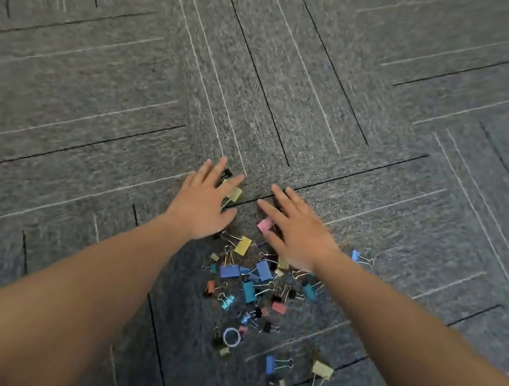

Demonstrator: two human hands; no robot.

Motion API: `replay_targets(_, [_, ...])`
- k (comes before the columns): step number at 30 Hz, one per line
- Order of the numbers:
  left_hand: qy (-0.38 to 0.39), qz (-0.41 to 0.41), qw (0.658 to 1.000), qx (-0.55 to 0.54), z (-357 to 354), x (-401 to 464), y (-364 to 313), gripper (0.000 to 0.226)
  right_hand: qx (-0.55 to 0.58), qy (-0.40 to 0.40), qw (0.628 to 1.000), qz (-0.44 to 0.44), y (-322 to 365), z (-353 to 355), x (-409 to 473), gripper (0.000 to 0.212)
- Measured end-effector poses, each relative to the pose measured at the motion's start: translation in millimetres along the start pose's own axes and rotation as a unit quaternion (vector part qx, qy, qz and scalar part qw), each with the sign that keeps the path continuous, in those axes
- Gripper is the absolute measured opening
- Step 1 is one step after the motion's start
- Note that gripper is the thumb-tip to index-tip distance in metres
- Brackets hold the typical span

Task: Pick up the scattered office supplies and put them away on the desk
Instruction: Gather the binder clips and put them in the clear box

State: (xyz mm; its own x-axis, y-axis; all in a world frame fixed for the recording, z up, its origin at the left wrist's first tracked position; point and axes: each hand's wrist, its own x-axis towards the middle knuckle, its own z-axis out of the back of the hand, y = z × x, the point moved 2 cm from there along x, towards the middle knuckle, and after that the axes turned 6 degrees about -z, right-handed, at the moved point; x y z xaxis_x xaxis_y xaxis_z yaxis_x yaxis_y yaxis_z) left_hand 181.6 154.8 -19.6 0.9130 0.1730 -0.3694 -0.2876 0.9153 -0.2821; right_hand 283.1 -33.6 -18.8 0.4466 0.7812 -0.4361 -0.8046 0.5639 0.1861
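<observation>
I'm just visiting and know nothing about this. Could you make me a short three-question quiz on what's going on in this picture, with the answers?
1. True or false: both hands are clenched round clips.
2. What surface do the binder clips lie on? A) wooden desk B) grey carpet C) tray
3. Fill in: beside the right hand's fingers lies a ____ clip.

Key
1. False. The left hand and the right hand lie spread with straight fingers at the far edge of the pile; no grip yet.
2. B, the grey carpet.
3. Pink: the pink clip. A yellow clip lies by the left fingers.
</observation>
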Motion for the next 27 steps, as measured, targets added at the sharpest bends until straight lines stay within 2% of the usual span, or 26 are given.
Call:
replay_targets(6, [-0.048,-0.082,0.995,-0.031,-30,-8,-8,0.057,0.01,-0.014,0.999,0.05,-7,-26,-11,0.059])
replay_targets(9, [0.0,-0.106,0.994,-0.041,-41,-39,-23,0.077,0.008,0.002,0.998,0.064,-7,-40,-43,0.069])
replay_targets(11, [0.033,-0.127,0.991,-0.01,-54,-55,-30,0.094,-0.019,-0.004,0.998,0.061,-3,-51,-54,0.084])
replay_targets(13, [0.021,-0.162,0.986,0.034,-71,-65,-34,0.101,-0.053,-0.024,0.996,0.061,3,-62,-55,0.097])
replay_targets(15, [-0.009,-0.173,0.984,0.038,-81,-70,-34,0.092,-0.06,-0.038,0.996,0.052,6,-69,-52,0.096])
replay_targets(19, [-0.067,-0.15,0.986,0.005,-78,-70,-27,0.058,-0.065,-0.076,0.994,0.039,2,-61,-44,0.079])
replay_targets(24, [-0.092,-0.086,0.991,0.044,-73,-68,-25,0.041,-0.013,-0.129,0.991,0.016,1,-60,-45,0.063])
replay_targets(27, [-0.094,-0.062,0.991,0.075,-67,-62,-29,0.039,-0.004,-0.144,0.989,0.032,2,-59,-47,0.05])
